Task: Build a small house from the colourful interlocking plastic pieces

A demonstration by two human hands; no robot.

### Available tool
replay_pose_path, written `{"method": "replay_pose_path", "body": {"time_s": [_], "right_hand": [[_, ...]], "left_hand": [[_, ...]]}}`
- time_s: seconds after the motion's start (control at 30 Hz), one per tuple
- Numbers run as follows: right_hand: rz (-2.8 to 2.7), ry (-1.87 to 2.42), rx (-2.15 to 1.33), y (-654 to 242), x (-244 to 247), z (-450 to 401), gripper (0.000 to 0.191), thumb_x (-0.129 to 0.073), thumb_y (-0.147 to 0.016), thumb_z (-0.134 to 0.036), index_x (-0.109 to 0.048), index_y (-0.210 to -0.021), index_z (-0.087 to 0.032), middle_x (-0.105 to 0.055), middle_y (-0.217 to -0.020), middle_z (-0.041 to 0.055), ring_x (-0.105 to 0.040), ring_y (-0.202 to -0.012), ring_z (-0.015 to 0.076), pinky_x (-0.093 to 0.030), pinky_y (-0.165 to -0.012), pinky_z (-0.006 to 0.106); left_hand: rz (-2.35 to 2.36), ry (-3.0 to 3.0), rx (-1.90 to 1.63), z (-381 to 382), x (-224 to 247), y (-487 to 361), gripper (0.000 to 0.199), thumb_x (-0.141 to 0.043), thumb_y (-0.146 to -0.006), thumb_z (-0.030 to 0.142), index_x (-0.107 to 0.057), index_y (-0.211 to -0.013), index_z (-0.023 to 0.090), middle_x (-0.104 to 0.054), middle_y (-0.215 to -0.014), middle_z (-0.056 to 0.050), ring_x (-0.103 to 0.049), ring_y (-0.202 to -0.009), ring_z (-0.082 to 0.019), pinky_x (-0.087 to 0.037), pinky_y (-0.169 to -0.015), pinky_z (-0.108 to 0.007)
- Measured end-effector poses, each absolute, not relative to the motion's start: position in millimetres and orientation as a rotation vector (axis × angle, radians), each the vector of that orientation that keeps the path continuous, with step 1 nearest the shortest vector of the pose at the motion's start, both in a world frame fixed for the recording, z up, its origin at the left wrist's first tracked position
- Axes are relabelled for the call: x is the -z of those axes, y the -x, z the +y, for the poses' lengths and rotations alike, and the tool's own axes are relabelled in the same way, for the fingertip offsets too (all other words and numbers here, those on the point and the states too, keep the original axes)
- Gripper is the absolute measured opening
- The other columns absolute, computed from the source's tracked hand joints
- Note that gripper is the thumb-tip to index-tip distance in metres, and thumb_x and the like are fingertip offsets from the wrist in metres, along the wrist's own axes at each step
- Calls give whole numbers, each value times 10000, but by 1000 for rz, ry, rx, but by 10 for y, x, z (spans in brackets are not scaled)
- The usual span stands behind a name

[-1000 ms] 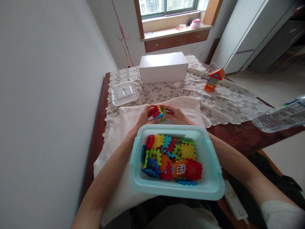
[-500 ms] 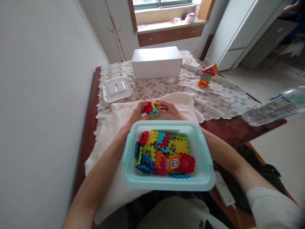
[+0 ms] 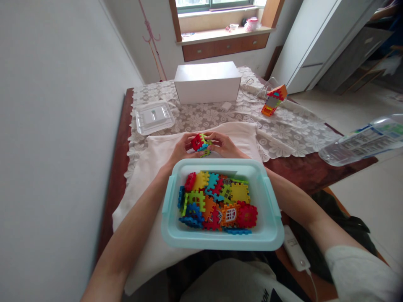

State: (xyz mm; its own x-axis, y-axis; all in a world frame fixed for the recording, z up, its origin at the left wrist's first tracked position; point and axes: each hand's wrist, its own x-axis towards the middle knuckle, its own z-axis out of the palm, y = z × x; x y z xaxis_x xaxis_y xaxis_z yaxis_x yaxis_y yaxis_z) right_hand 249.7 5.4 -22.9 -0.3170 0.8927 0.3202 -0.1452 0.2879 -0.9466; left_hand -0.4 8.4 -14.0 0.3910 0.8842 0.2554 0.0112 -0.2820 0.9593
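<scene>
Almost nothing has shifted in the last half second: both my hands sit where they were, and the little cube of interlocking plastic tiles [image 3: 200, 144] between them has only turned a touch, its red face toward my left. That tells me I am working at a joint, not fetching a new piece. My left hand [image 3: 182, 149] grips the cube's red side with fingers curled around it; my right hand [image 3: 224, 147] pinches the opposite side, fingertips on the yellow and green edges. The cube hovers just above the white cloth [image 3: 151, 167].

Just nearer to me than my hands is the pale blue bin [image 3: 270, 235], full of loose tiles [image 3: 217, 201]. Beyond my left hand lies a clear lid [image 3: 153, 118]; farther out stands a white box [image 3: 208, 82], with no writing I can make out. Well beyond my right hand stands a small finished tile house [image 3: 273, 100]. Far to my right a plastic bottle [image 3: 362, 142] bears a label too blurred to read.
</scene>
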Motion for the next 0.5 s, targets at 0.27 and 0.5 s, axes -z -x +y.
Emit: {"method": "replay_pose_path", "body": {"time_s": [0.27,0.5], "right_hand": [[-1496,718,-1252,-2485,260,62,498,-1028,-779,-668,-758,-990,-307,-849,-1454,54,-806,-1338,327,-633,-1284,552],[-1526,732,-1192,-2478,250,44,425,-986,-854,-664,-803,-1054,-336,-850,-1410,56,-765,-1408,347,-591,-1342,591]], "left_hand": [[849,-1709,-1061,39,49,-4,732,-1082,-813,497,-789,-1426,224,-842,-1405,-151,-844,-1301,-385,-678,-1211,-566],[927,-1842,-1006,19,-43,28,707,-1036,-871,492,-781,-1477,233,-830,-1456,-161,-830,-1279,-371,-702,-1153,-532]]}}
